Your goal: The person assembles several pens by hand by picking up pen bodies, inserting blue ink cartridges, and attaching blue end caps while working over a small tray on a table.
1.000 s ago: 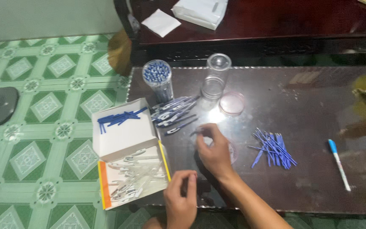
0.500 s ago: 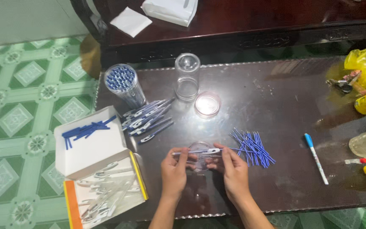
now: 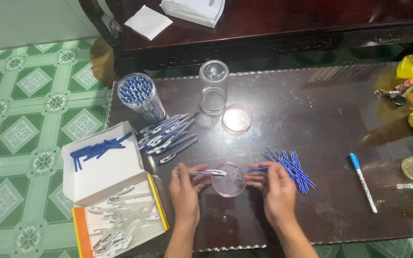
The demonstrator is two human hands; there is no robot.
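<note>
Since a moment ago both hands have drawn slightly apart above the dark table (image 3: 311, 119). Left of them lies an open white box (image 3: 106, 172) of clear pen barrels. The left hand (image 3: 185, 188) pinches a clear pen barrel (image 3: 205, 173) over a round pink lid (image 3: 229, 179); the right hand (image 3: 276, 186) pinches a blue refill (image 3: 256, 169).

The tabletop (image 3: 311, 110) is dark and glossy, dusty in patches, and mirrors the light. The jar (image 3: 213, 88) and the lids (image 3: 236, 118) are clear, smooth plastic. The pen barrel (image 3: 201, 173) in the left hand (image 3: 185, 191) looks like clear plastic, the refills (image 3: 288, 165) like thin blue plastic. The box (image 3: 106, 167) is matt white cardboard. The floor (image 3: 20, 95) is shiny green patterned tile.
</note>
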